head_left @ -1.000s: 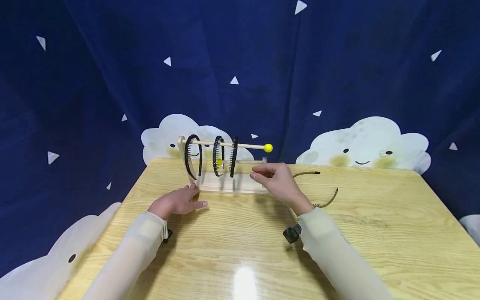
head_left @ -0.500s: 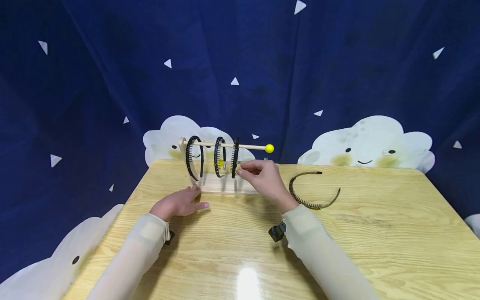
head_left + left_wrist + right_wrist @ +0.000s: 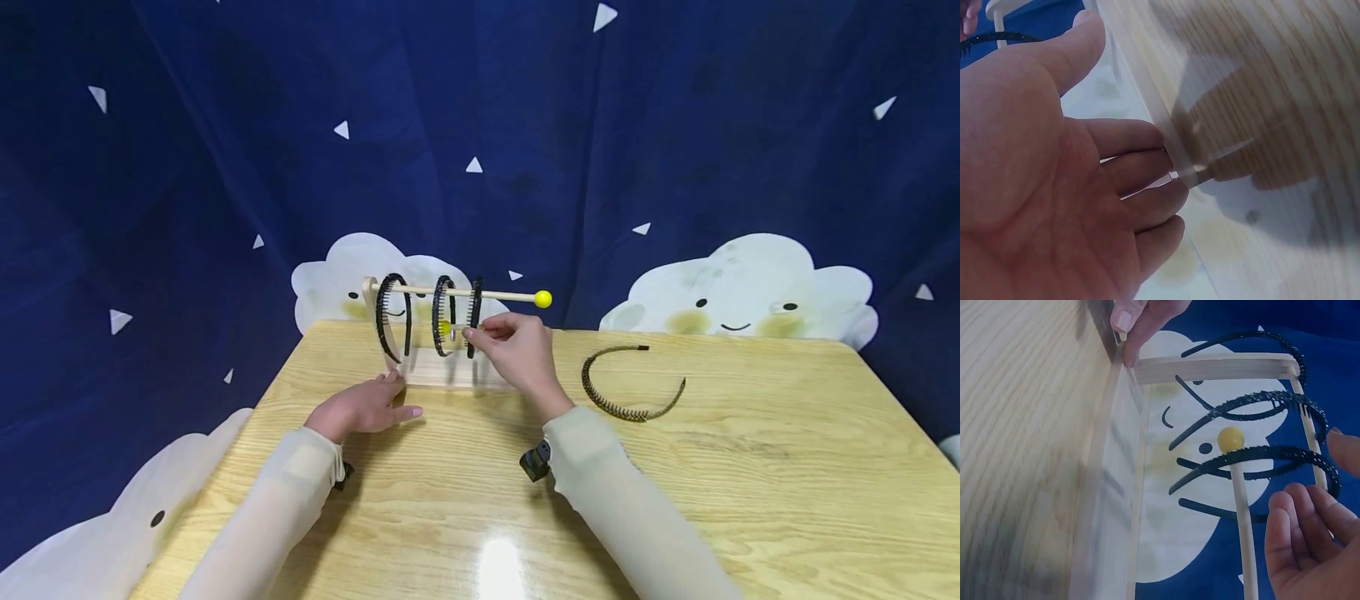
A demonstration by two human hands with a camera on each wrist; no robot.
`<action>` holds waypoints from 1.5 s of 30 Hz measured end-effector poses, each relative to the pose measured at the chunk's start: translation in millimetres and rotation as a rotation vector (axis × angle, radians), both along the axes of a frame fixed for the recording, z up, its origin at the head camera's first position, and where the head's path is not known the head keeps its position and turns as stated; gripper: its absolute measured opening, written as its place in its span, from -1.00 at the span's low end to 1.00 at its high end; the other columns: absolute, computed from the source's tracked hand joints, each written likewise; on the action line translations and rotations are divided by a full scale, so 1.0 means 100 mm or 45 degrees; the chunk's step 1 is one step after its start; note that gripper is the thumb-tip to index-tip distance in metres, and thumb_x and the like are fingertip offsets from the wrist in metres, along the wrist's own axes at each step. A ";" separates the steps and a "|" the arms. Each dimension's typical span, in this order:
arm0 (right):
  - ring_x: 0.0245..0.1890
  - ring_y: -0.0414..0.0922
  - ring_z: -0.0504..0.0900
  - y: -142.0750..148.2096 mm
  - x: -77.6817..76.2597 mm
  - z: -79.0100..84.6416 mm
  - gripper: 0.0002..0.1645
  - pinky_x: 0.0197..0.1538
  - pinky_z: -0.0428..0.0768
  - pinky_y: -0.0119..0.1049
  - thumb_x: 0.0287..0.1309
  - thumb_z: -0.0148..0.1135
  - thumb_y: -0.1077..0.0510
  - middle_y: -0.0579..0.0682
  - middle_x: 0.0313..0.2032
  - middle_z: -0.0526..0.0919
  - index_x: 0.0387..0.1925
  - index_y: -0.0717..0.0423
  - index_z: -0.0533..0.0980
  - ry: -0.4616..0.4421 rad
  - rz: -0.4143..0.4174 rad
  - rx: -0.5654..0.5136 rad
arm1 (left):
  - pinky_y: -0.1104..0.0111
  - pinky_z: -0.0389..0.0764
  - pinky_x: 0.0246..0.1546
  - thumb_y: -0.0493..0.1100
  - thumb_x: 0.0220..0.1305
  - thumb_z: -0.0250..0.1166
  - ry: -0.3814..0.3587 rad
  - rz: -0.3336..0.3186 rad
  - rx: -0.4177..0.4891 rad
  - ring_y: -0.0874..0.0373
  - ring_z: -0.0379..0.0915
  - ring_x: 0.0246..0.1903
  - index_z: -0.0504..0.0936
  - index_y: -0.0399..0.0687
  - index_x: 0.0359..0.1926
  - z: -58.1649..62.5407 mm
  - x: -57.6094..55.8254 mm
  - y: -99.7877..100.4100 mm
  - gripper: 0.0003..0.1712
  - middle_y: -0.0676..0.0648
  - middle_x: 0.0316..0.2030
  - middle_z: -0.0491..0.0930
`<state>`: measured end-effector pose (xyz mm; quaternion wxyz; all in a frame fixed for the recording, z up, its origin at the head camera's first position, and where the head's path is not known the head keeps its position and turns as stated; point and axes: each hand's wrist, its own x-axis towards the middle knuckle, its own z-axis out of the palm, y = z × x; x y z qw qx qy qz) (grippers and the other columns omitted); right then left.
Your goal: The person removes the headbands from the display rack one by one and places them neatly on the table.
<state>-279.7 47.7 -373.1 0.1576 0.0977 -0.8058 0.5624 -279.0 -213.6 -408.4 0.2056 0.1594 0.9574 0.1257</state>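
A wooden stand holds three black toothed headbands on its upper rod point(image 3: 510, 295), which ends in a yellow ball point(image 3: 543, 299). The left headband point(image 3: 381, 317) hangs by the upright, the middle headband point(image 3: 438, 312) farther along, and the right headband point(image 3: 476, 300) nearest my right hand point(image 3: 521, 354). Thumb and fingers of that hand are bent around the right headband's edge, a gap showing between them in the right wrist view. My left hand point(image 3: 356, 408) rests with extended fingers at the left end of the base point(image 3: 450, 371). The left wrist view shows its palm point(image 3: 1079, 181).
A brown toothed headband point(image 3: 618, 410) lies on the wooden table point(image 3: 750, 450), right of the stand. A shorter lower rod point(image 3: 1242, 519) carries another yellow ball point(image 3: 1230, 440). Behind the table hangs a dark blue curtain point(image 3: 675, 125) with clouds and triangles.
My right hand has moved left, up to the right headband, uncovering the brown headband on the table. My left hand stays at the base; the view has shifted slightly.
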 end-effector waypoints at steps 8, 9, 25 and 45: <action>-0.44 -0.15 0.69 -0.10 -0.03 -0.02 -0.69 -0.33 0.66 -0.23 0.01 0.60 -0.02 -0.08 -0.46 0.74 -0.39 0.13 0.73 -0.017 -0.064 -0.013 | -0.12 -0.04 0.45 0.27 0.48 0.09 0.005 -0.011 0.009 -0.32 -0.18 0.49 0.10 -0.35 0.53 -0.01 -0.01 0.01 -0.06 -0.38 0.52 -0.09; -0.45 -0.15 0.68 -0.11 -0.03 -0.02 -0.69 -0.34 0.65 -0.24 0.01 0.60 -0.02 -0.08 -0.47 0.73 -0.40 0.13 0.73 -0.015 -0.064 -0.012 | -0.12 -0.03 0.45 0.27 0.48 0.09 0.006 -0.010 0.008 -0.32 -0.18 0.49 0.10 -0.35 0.53 -0.01 -0.01 0.01 -0.06 -0.38 0.52 -0.09; -0.45 -0.16 0.64 -0.08 -0.02 0.03 -0.84 -0.26 0.60 -0.20 0.11 0.52 0.09 -0.12 -0.50 0.71 -0.37 0.10 0.75 0.012 -0.144 0.074 | -0.13 -0.02 0.44 0.27 0.49 0.08 0.015 -0.009 0.009 -0.32 -0.17 0.49 0.09 -0.35 0.53 -0.02 0.00 0.01 -0.06 -0.39 0.52 -0.08; -0.46 -0.17 0.63 0.10 -0.03 0.19 -0.85 -0.23 0.55 -0.20 0.14 0.49 0.05 -0.16 -0.53 0.72 -0.42 0.05 0.76 0.098 -0.183 0.159 | -0.12 -0.03 0.45 0.28 0.49 0.06 0.004 -0.014 0.004 -0.33 -0.18 0.49 0.07 -0.37 0.53 -0.02 0.00 -0.01 -0.04 -0.40 0.51 -0.09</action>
